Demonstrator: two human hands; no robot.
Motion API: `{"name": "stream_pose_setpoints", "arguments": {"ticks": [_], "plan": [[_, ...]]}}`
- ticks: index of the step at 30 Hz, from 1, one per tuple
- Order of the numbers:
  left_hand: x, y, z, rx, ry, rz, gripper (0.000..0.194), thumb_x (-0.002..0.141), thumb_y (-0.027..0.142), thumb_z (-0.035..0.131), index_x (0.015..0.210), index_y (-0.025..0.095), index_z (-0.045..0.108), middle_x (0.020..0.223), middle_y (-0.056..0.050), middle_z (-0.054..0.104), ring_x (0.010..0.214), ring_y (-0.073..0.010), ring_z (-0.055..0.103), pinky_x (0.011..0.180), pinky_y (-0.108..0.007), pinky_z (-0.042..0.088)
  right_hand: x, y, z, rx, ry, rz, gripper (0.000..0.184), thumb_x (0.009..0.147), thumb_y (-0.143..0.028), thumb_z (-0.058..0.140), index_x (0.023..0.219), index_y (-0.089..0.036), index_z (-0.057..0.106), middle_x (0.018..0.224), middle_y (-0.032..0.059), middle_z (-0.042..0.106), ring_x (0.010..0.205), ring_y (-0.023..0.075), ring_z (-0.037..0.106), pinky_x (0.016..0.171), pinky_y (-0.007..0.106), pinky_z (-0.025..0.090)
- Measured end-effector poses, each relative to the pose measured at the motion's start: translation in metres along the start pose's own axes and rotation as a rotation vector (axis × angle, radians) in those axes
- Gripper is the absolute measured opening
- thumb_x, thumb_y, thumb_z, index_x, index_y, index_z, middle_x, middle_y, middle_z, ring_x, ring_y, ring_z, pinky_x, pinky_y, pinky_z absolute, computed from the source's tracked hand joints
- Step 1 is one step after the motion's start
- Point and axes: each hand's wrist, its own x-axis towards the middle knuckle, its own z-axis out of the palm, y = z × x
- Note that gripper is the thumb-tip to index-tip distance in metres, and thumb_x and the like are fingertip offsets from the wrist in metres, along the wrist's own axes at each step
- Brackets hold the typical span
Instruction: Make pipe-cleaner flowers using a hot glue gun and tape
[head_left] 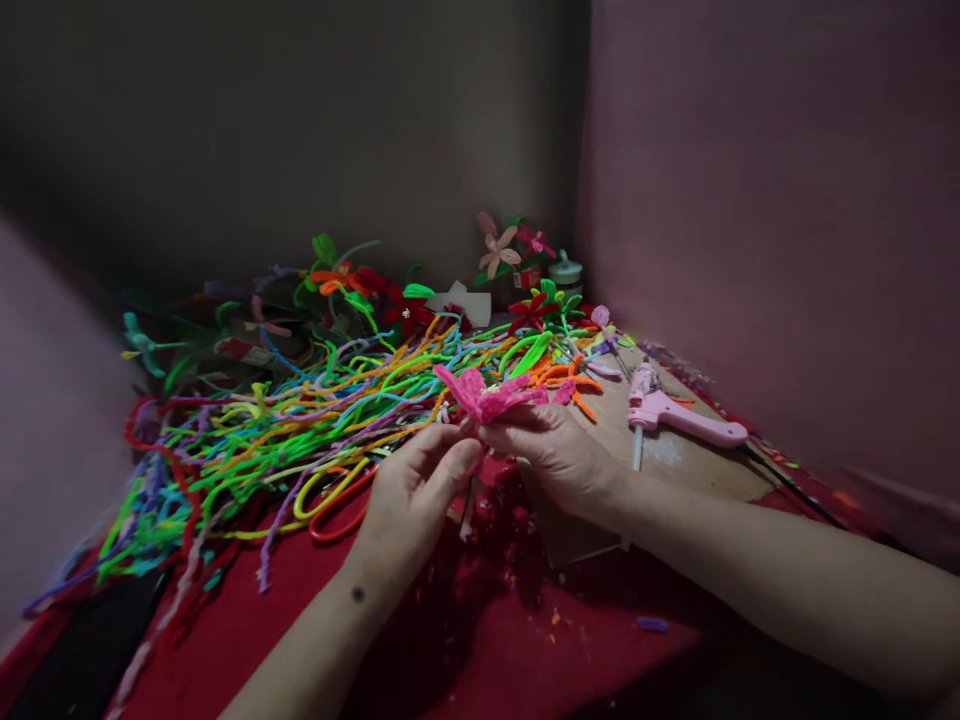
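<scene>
A pink pipe-cleaner flower (491, 397) with small pale stamens at its centre is held up over the table, between both hands. My left hand (427, 470) pinches it from below, at the base where the petals meet. From the right, my right hand (551, 445) grips the flower's underside, with thumb and fingers closed close to the left fingertips. A thin stem (469, 500) hangs beneath the flower. The exact grip points are partly hidden by the fingers.
Many coloured pipe cleaners (300, 430) spread across the red table cloth (525, 640). A pink glue gun (686, 418) lies on a cardboard sheet (697, 475) to the right, its cord trailing rightward. Finished flowers (499, 250) and a lidded jar (565, 270) stand near the walls.
</scene>
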Motion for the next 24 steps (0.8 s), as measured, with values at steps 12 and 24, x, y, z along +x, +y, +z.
{"name": "stream_pose_setpoints", "arguments": {"ticks": [12,24], "plan": [[-0.007,0.021,0.002,0.416,0.254,0.587,0.007,0.078,0.016,0.063,0.079,0.023,0.062,0.071,0.002,0.052,0.066,-0.0118,0.050,0.060,-0.026,0.041,-0.010,0.005,0.012,0.024,-0.037,0.002,0.014,0.070,-0.032,0.073,0.080,-0.023,0.071,0.076,-0.0025,0.066,0.079,0.0130,0.058,0.089,0.034,0.041],[-0.004,0.022,0.006,0.122,0.325,0.391,0.005,0.075,0.016,0.066,0.076,0.020,0.063,0.070,0.004,0.060,0.062,-0.0083,0.055,0.059,-0.019,0.046,-0.009,-0.002,0.011,0.042,-0.012,-0.035,0.010,0.071,-0.029,0.071,0.079,-0.023,0.071,0.076,-0.0033,0.063,0.078,0.0120,0.055,0.087,0.032,0.041]]}}
